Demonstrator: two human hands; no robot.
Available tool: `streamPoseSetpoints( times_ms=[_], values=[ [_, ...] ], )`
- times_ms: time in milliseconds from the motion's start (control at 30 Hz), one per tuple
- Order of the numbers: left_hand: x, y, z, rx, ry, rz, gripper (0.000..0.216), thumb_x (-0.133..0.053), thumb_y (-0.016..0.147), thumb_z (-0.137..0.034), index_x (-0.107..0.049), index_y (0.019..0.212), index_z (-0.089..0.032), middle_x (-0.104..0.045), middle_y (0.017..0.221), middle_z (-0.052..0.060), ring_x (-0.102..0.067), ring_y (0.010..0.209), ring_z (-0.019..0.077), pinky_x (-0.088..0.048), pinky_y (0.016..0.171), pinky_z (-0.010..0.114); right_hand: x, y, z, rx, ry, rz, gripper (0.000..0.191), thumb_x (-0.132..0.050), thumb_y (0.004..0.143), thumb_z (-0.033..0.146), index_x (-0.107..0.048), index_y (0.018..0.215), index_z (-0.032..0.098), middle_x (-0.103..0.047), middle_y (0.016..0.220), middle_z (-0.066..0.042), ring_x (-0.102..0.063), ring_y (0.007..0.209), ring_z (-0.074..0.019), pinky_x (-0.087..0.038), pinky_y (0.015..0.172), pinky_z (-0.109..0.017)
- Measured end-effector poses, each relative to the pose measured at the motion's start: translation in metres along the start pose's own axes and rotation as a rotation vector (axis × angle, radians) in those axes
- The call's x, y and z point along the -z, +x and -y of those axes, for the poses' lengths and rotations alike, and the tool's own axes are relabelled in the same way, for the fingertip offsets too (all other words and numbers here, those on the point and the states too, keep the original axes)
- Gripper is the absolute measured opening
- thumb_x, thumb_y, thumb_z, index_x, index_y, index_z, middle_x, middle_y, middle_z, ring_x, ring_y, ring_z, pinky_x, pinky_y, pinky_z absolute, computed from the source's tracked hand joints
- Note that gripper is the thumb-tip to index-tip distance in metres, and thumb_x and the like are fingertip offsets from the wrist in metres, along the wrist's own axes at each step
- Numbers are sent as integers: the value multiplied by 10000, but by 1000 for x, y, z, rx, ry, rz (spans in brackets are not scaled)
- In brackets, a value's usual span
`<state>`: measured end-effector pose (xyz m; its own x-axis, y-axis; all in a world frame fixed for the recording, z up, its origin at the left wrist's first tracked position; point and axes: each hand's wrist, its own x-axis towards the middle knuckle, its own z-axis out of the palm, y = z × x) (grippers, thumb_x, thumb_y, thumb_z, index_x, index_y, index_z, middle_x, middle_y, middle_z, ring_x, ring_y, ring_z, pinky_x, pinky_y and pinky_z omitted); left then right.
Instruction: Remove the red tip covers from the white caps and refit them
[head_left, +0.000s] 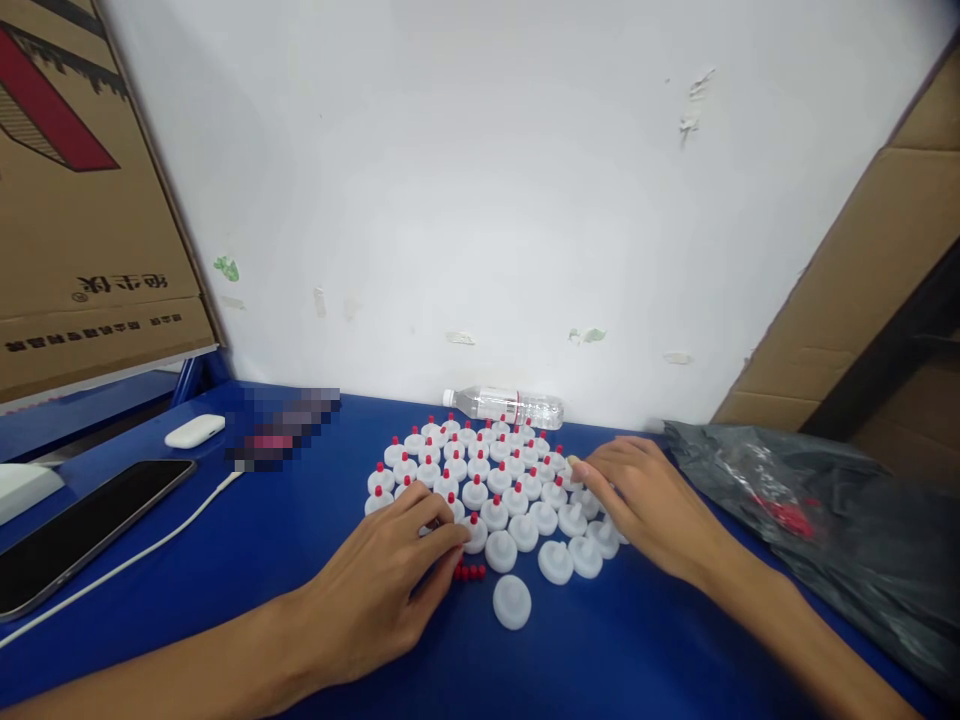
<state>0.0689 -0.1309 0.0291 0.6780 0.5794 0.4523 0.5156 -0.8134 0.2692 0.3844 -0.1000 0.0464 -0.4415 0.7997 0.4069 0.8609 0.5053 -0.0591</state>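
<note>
The wall [480, 200] at twelve o'clock is brightly, evenly lit. A sheen is thrown by the bag [810, 520] at four o'clock; shadow [900, 285] is seen at three. Detail on the discs [512, 603] is softened, a patch [289, 430] between eight and nine pixelated.

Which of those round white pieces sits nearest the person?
The uncapped white piece alone in front, slightly right of the little red caps; all the others sit farther back.
</note>
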Motion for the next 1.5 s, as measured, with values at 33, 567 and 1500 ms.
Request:
streamPoseSetpoints(
  times_ms=[33, 567, 1500],
  values=[
    [0, 0, 0, -1, -1, 1, 231, -435, 1026, -120, -636, 1106, -202, -616, 1004, 65, -540, 929, 224, -490, 741, 352, -2, 0, 0, -3, 9, 23, 513, -293, 1107, 400, -638, 771, 221, -685, 790, -25, -656, 848, -217, -390, 988, -467],
    [-4, -1, 3, 30, 25, 49, 228, -469, 1030, -137, -623, 1177, -220, -670, 1037, 54, -568, 977, 238, -526, 799, 379, 3, -2, 15, 123, 155, 154, 417, -281, 1115, 333, -648, 940, 241, -741, 1053, -5, -645, 1076, -213, -305, 1099, -497],
    [-1, -4, -11, -138, -129, -30, 227, -353, 1042, -140, -452, 848, -205, -560, 784, 10, -476, 757, 183, -388, 662, 326, -5, -4, 101, 698, 26, -449, 254, -481, 1018, 107, -655, 853, 191, -762, 964, -34, -691, 954, -153, -527, 828, -294]
  ],
)
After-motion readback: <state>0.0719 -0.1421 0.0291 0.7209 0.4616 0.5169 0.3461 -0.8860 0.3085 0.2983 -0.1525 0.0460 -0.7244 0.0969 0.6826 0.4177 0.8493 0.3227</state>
